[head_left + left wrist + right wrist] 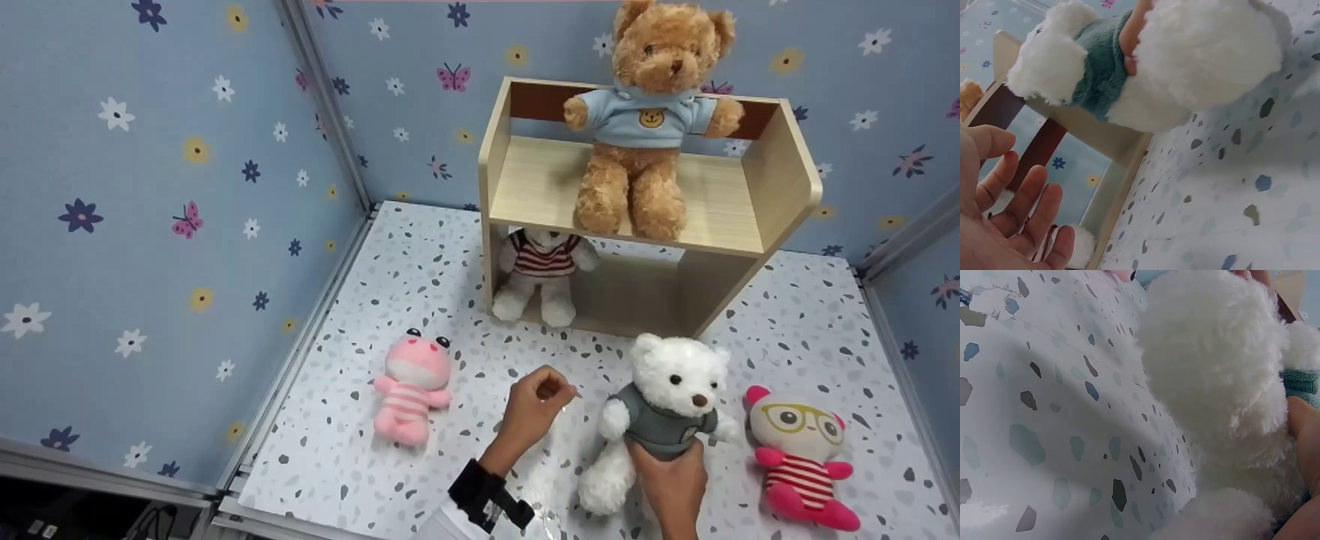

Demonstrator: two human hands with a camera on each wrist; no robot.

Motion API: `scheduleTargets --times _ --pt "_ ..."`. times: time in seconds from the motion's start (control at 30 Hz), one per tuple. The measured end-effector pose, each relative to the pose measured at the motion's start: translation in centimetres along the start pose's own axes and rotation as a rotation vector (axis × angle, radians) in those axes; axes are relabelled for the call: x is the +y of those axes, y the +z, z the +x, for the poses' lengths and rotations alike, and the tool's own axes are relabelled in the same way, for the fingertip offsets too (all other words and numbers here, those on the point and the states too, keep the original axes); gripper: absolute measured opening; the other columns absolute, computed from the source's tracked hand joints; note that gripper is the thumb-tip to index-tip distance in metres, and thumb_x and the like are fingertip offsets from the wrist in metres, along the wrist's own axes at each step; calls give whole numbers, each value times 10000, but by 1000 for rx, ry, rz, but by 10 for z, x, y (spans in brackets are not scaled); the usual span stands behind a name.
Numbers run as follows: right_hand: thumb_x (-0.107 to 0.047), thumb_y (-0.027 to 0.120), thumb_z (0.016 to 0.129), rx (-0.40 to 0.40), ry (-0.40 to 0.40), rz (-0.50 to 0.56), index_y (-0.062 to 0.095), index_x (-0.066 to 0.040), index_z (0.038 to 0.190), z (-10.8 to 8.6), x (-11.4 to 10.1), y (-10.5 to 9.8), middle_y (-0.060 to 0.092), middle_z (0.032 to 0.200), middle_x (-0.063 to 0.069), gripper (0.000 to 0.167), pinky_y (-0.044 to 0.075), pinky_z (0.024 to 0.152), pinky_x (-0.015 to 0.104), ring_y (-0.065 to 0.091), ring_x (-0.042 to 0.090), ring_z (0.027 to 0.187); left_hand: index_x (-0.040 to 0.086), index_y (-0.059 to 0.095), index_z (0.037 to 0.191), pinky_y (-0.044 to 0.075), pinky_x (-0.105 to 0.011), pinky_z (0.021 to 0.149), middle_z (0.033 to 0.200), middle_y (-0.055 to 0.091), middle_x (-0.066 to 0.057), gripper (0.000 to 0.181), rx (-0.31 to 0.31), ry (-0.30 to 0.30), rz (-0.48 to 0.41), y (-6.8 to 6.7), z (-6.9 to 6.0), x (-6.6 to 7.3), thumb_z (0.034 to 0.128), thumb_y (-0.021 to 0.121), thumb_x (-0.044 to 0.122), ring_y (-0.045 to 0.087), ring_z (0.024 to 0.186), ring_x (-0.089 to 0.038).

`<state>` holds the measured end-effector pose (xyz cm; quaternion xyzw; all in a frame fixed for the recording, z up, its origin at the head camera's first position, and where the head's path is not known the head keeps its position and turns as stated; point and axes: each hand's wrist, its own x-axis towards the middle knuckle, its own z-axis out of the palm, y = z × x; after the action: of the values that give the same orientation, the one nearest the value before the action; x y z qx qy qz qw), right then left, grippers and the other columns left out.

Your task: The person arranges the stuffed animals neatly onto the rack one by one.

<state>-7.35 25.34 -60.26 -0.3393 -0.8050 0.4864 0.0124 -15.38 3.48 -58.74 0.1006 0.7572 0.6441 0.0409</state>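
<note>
My right hand (pixel 675 484) grips a white teddy bear (pixel 679 371) in a grey-green sweater round its lower body, from the front. In the head view the bear is upright, facing forward, at the lower right. Its fluffy leg (pixel 1213 354) fills much of the right wrist view, with part of my thumb at the right edge. Left of the bear, my left hand (pixel 532 405) is apart from it and holds nothing. The left wrist view shows its fingers (pixel 1027 197) loosely bent, below the bear's head (pixel 1050 56).
A two-level wooden shelf (pixel 780 165) stands behind, with a brown teddy bear (pixel 649 120) in a blue hoodie on top and a striped-shirt bear (pixel 544 259) below. A pink frog plush (pixel 412 390) lies left, a plush with yellow glasses (pixel 802 457) right. Patterned walls (pixel 135 255) enclose the speckled table (pixel 330 457).
</note>
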Motion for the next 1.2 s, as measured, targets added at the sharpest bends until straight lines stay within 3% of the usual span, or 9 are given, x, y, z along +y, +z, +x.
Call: scheduleTargets --times 0.53,0.87,1.03,1.2 --pt "-528 843 782 37 -94 10 340 26 1484 6 -8 1 531 1377 283 1026 425 1018 610 544 448 1229 191 701 936 517 -322 876 902 723 24 59 138 48 40 -38 31 19 949 712 247 664 859 -115" --pt "-472 878 758 62 -138 41 387 -4 1460 9 -16 8 573 1340 259 976 437 1018 581 568 424 1199 105 697 939 535 -466 892 878 727 -54 51 253 81 42 -50 48 32 928 726 146 660 848 -190" --pt "-463 877 765 51 -151 49 368 -2 1481 11 -21 9 569 1332 261 991 446 993 577 574 421 1171 57 704 945 523 -424 825 875 727 -97 74 290 125 28 -54 56 39 916 740 115 651 831 -237" --pt "-478 866 773 43 -150 35 339 6 1500 16 -28 6 549 1354 269 1019 442 991 582 564 425 1179 79 702 932 530 -357 805 865 724 -62 64 309 164 35 -61 64 50 910 737 129 644 818 -187"
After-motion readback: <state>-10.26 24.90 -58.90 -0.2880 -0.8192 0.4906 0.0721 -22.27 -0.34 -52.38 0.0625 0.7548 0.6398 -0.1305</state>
